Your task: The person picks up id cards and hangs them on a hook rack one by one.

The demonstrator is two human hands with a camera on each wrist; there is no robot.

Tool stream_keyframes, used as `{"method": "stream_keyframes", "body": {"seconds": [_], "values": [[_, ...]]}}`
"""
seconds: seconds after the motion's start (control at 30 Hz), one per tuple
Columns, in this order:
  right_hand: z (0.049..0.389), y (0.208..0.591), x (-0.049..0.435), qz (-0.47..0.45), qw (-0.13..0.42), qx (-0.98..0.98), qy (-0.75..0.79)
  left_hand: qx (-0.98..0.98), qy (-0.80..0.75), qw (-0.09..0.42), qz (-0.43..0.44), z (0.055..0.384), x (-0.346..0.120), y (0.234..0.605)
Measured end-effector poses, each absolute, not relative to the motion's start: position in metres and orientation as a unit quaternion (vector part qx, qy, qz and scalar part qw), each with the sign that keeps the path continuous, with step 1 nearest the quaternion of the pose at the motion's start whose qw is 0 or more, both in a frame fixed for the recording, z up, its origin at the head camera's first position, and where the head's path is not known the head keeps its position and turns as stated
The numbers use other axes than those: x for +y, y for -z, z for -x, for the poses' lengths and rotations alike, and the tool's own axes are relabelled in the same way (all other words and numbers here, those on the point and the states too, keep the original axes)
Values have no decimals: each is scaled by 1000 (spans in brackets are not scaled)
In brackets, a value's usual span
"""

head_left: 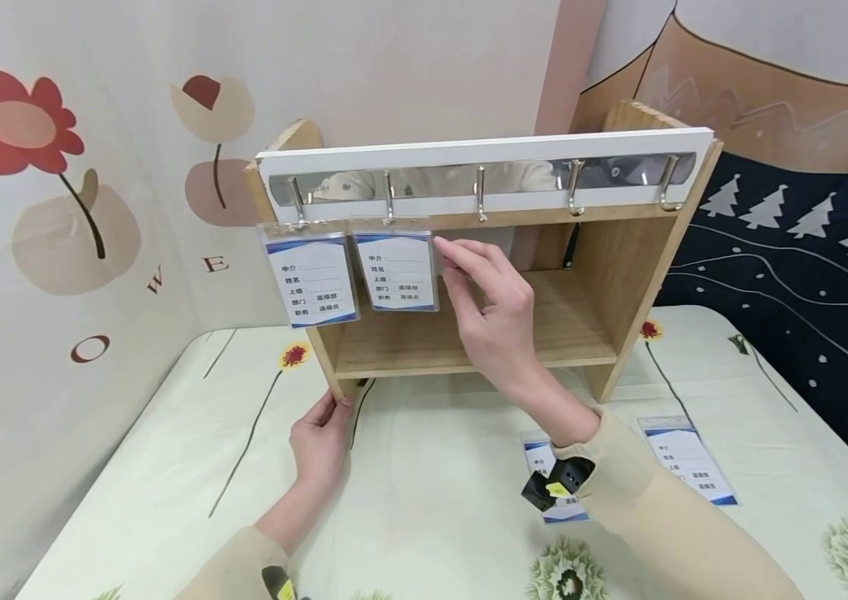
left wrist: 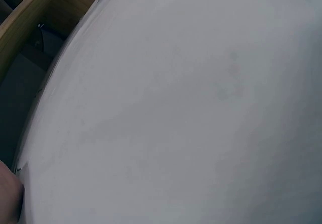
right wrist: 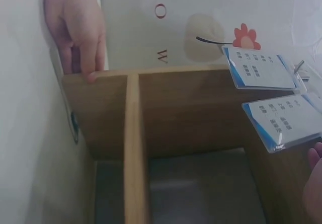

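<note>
A wooden shelf stands on the bed-like surface, a white hook rail across its top front. From the two leftmost hooks hang clear-sleeved name badges: the left badge and the second badge. My right hand is raised beside the second badge, index fingertip close to its right edge, fingers bent loosely. In the right wrist view, a small gap shows between that badge and the fingertips. Low at the shelf's left leg, my left hand grips the wood between thumb and fingers.
Two more badges lie on the flowered cloth at right: one badge in plain sight, another badge partly under my right forearm. Three hooks to the right, including the middle hook, carry nothing. Printed curtains stand behind.
</note>
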State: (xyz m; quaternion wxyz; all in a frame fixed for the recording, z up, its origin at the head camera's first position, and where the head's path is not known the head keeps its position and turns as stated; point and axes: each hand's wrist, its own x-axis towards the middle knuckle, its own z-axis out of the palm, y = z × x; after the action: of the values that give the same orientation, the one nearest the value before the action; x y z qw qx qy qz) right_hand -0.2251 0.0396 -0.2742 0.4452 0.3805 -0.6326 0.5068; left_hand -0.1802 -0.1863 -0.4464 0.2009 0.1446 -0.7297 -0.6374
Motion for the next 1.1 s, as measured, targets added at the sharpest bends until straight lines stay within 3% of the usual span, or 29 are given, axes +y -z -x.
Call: {"method": "stream_keyframes", "body": {"seconds": [0.47,1.1], "values": [[206,312,80,-374,392,-617,-571,-731,639,189,-150,179,-186,446],[185,360,143,-379,305,-728,-483,-731,640,180,-154,179,-188,445]]}}
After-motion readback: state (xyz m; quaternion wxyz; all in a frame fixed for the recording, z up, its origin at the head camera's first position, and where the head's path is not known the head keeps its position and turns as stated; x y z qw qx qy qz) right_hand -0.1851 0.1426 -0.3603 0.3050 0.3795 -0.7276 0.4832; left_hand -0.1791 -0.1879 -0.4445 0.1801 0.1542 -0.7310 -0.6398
